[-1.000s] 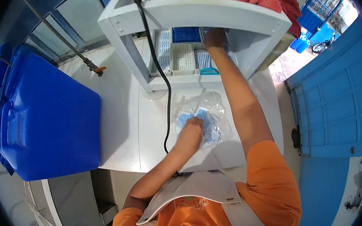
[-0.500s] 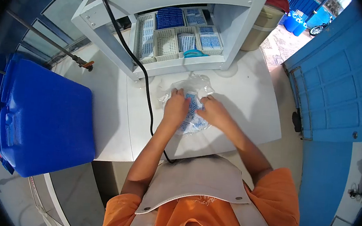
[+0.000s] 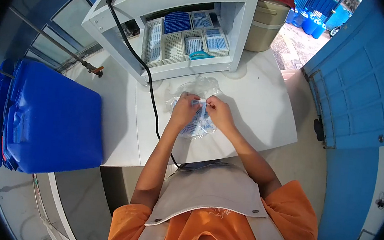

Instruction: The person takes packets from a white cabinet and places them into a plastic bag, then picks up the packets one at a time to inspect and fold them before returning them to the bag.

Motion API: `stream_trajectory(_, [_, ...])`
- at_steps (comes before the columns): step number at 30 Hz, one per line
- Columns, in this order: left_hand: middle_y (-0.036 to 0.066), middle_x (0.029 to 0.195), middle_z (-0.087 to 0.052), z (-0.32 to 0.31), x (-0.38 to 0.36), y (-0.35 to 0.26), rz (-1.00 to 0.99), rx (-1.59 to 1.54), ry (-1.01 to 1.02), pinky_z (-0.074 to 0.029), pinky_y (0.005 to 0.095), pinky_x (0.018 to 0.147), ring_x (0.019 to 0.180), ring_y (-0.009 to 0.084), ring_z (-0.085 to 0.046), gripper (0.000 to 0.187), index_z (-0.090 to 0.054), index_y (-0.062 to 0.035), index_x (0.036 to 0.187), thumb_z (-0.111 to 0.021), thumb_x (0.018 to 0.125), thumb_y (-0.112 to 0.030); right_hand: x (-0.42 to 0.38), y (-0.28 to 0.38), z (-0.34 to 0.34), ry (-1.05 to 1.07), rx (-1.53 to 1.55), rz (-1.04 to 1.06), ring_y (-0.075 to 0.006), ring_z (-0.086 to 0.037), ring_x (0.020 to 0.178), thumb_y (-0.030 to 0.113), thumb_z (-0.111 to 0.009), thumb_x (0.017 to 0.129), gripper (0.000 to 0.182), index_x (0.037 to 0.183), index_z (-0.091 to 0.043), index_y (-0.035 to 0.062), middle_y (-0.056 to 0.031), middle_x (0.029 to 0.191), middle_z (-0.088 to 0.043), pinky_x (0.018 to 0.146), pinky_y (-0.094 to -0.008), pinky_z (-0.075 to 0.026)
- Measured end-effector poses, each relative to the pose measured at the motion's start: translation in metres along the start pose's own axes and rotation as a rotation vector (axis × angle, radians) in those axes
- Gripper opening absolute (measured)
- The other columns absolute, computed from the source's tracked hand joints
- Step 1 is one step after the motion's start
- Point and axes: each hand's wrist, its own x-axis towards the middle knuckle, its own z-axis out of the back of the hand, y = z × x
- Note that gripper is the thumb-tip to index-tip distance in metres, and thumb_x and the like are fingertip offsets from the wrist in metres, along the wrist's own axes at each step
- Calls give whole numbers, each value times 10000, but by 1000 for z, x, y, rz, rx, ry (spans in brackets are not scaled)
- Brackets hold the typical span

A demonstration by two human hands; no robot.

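A clear plastic bag (image 3: 208, 85) lies on the white tabletop in front of me, with blue-and-white printed pieces (image 3: 196, 128) in its lower part. Over the middle of the bag, my left hand (image 3: 185, 110) and my right hand (image 3: 220, 114) are close together with bent fingers. A small blue-and-white printed strip (image 3: 203, 106) shows between them. The right fingertips pinch its upper end, and the left fingers close on its left side. Part of the bag is hidden under both hands.
Behind the bag, a white shelf unit (image 3: 192, 69) holds several baskets, including a white basket (image 3: 173, 47), with printed pieces and a teal-handled tool (image 3: 201, 55). A black cable (image 3: 151, 89) crosses the table left of the bag. Blue jugs (image 3: 57, 122) stand left; a beige bucket (image 3: 263, 30) stands right.
My right hand has moved left and inward, near the left hand. The fingers of both hands now meet around a printed strip, where the printed pieces lay exposed between them.
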Motion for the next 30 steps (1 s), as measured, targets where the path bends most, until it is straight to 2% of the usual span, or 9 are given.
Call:
stream_trajectory(4, [116, 901, -588, -3, 9, 3, -25, -67, -47, -447, 304, 698, 748, 206, -541, 199, -623, -22, 905, -688, 739, -112, 11, -8, 11, 91, 612, -245, -129, -591, 641, 30, -564, 808, 90, 883, -561, -19, -74, 752, -633, 585, -247, -454])
stream_trajectory(7, [88, 851, -589, -5, 14, 3, 47, -133, -37, -438, 264, 638, 718, 144, -528, 192, -604, -16, 928, -669, 773, -108, 6, -4, 17, 13, 494, -206, -90, -581, 671, 36, -558, 836, 76, 883, -556, -24, -54, 762, -621, 559, -232, -463])
stream_trajectory(9, [72, 821, -581, -2, 17, -4, 256, -455, 68, -461, 249, 634, 717, 116, -532, 263, -547, 5, 1035, -636, 813, -106, 3, -1, 19, -43, 563, -212, -92, -583, 674, 36, -557, 843, 74, 890, -554, -21, -57, 773, -621, 552, -227, -470])
stream_trajectory(16, [107, 936, -560, -15, 7, -42, 419, -801, -53, -510, 313, 743, 802, 163, -575, 374, -389, 38, 1203, -525, 876, -82, -9, 19, 5, -355, 760, -147, -104, -589, 667, 57, -550, 865, 196, 1052, -555, 0, -70, 783, -619, 546, -244, -488])
stream_trajectory(19, [124, 1009, -538, -21, 0, -60, 630, -1154, -165, -479, 393, 799, 898, 194, -559, 377, -332, 20, 1242, -458, 896, -60, -15, 30, 5, -335, 281, -36, -133, -599, 663, 72, -550, 868, 311, 1174, -521, 25, -105, 782, -609, 566, -280, -485])
stream_trajectory(23, [116, 1000, -546, -19, 1, -53, 600, -1326, -151, -481, 374, 778, 886, 187, -561, 314, -377, 9, 1195, -444, 891, -33, -18, 52, 16, -338, 235, 75, -198, -611, 659, 75, -548, 860, 354, 1212, -510, 51, -131, 746, -584, 596, -320, -483])
stream_trajectory(26, [80, 892, -548, -17, 2, -46, 491, -1188, -93, -468, 272, 639, 730, 126, -539, 426, -323, 18, 1270, -477, 874, -20, -5, 57, 32, -475, 98, 230, -253, -617, 673, 67, -542, 853, 296, 1147, -558, 36, -146, 749, -596, 612, -337, -488])
stream_trajectory(28, [95, 942, -582, -12, 0, -53, 422, -1159, -95, -489, 339, 774, 854, 187, -592, 277, -439, 1, 1128, -444, 853, 37, 5, 45, 38, -253, -9, 329, -271, -621, 673, 49, -542, 840, 238, 1068, -599, 15, -157, 781, -621, 614, -344, -488])
stream_trajectory(30, [97, 946, -588, -12, 2, -55, 442, -1257, -144, -492, 337, 782, 861, 188, -594, 271, -447, 2, 1118, -450, 849, 41, 4, 42, 36, -267, 41, 272, -263, -626, 682, 46, -538, 843, 213, 1039, -609, 5, -161, 808, -631, 613, -337, -488])
